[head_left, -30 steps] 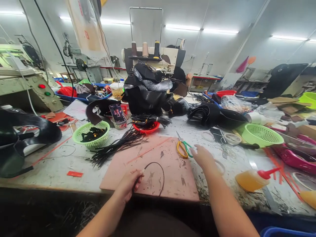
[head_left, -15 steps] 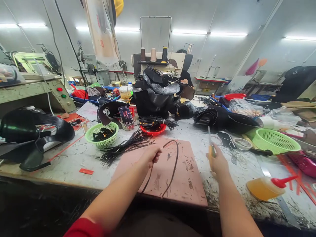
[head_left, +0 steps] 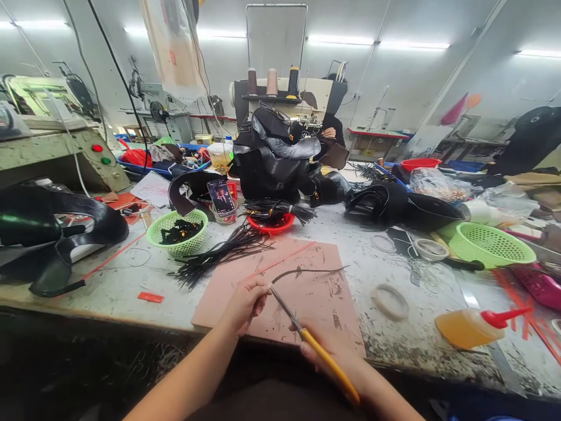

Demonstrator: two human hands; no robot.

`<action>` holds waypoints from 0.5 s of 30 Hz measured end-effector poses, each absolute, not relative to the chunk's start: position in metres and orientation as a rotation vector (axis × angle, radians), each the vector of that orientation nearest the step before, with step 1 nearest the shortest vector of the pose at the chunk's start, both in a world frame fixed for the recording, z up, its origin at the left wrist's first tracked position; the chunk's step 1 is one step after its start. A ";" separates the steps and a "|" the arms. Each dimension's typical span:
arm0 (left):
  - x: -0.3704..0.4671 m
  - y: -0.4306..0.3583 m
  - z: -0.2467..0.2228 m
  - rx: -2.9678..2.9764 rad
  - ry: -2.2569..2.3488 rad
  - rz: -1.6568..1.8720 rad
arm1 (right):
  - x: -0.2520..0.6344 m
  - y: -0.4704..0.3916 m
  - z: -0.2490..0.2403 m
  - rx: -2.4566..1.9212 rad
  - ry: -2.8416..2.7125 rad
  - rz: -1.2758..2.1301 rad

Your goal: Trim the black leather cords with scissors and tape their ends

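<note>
My left hand (head_left: 246, 305) pinches the end of a thin dark strip (head_left: 307, 270), which curves away to the right over a pink board (head_left: 313, 301). A pair of scissors (head_left: 326, 358) with yellow handles is in my right hand (head_left: 339, 345), its fingers wrapped round the handles. The scissor tips meet the strip's end right at my left fingertips; whether the blades are apart is too small to tell. Just behind the board lies a bundle of black strips (head_left: 223, 251). More strips rest across a red basket (head_left: 274, 225).
A green basket (head_left: 151, 237) with small black pieces stands left, near a propped phone (head_left: 222, 197). Black leather pieces (head_left: 280, 175) are heaped at the back. On the right are a tape roll (head_left: 379, 304), a glue bottle (head_left: 468, 328) and a green basket (head_left: 493, 248). Someone sits behind.
My right hand has brought the scissors leftward from the board's right side to my left hand. The left hand has come nearer, and the strip now stretches right instead of looping toward me.
</note>
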State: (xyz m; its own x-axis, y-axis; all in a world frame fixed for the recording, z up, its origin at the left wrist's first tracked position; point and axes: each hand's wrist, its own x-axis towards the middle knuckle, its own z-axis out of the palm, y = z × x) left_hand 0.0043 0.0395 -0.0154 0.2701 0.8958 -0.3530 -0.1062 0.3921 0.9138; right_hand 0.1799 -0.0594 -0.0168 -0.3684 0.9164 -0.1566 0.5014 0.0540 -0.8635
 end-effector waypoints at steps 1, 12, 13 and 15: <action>0.003 0.038 -0.013 0.923 1.069 0.837 | 0.177 -0.057 -0.017 -1.417 -1.910 1.244; -0.041 0.044 -0.001 0.853 1.133 1.028 | 0.140 -0.025 -0.012 -1.277 -1.889 1.308; -0.049 0.046 0.000 0.844 1.145 1.058 | 0.133 -0.019 -0.014 -1.247 -1.890 1.316; -0.066 0.050 0.002 0.823 1.171 1.125 | 0.116 -0.005 -0.019 -1.177 -1.901 1.314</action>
State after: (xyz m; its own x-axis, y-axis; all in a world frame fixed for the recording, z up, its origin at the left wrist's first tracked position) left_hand -0.0664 0.0498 0.0015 0.0080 0.9614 -0.2751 -0.2363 0.2692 0.9337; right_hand 0.1161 -0.0046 -0.0194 -0.4719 0.8805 -0.0448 0.3529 0.1421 -0.9248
